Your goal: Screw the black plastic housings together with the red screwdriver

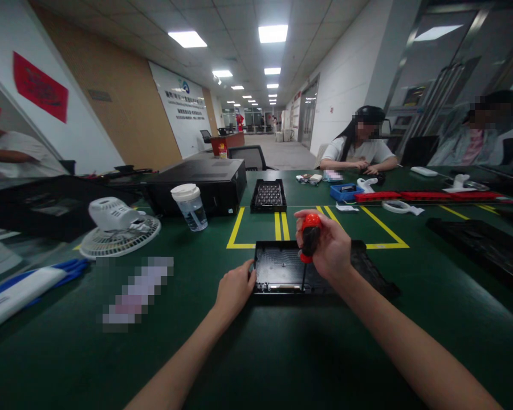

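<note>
A black plastic housing (pixel 282 267) lies flat on the green table (pixel 282 353) in front of me. My right hand (pixel 331 250) is closed around a red-and-black screwdriver (pixel 310 236), held upright with its shaft pointing down into the housing. My left hand (pixel 235 287) rests on the housing's left edge, fingers curled against it and pressing on the rim.
A black tray of small parts (pixel 268 195) stands beyond the yellow floor-tape lines. A white desk fan (pixel 117 228), a plastic cup (pixel 191 206) and a black computer case (pixel 205 182) sit at the left. Two people sit at the far right side; another black tray (pixel 483 242) lies right.
</note>
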`<state>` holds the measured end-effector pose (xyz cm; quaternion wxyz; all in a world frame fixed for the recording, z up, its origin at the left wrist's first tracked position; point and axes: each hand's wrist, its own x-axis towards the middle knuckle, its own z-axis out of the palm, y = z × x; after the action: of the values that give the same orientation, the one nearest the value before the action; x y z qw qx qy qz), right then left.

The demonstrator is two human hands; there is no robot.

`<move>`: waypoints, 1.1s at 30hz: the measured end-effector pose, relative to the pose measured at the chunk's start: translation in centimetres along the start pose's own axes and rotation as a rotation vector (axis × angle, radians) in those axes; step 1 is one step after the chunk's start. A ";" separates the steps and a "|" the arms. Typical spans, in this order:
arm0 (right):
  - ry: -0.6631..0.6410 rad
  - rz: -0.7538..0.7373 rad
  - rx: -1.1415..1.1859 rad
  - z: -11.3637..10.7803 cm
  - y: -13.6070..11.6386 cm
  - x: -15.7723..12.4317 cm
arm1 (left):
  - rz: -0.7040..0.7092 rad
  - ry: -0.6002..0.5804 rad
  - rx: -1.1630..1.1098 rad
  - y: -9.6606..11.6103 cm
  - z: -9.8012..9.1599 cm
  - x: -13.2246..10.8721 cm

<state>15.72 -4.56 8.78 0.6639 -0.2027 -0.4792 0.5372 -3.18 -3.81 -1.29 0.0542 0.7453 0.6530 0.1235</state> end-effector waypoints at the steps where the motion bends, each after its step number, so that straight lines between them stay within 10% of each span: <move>1: -0.018 0.016 0.006 -0.2 0.0 0.1 | -0.003 -0.003 0.001 0.0 0.0 0.0; 33: -0.599 0.260 0.043 -3.4 -1.4 1.2 | 0.012 0.017 0.027 -0.1 0.4 0.2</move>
<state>19.30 -3.11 8.81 0.4234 -0.0812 -0.6116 0.6634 -3.17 -3.54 -1.64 0.0378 0.7489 0.6504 0.1211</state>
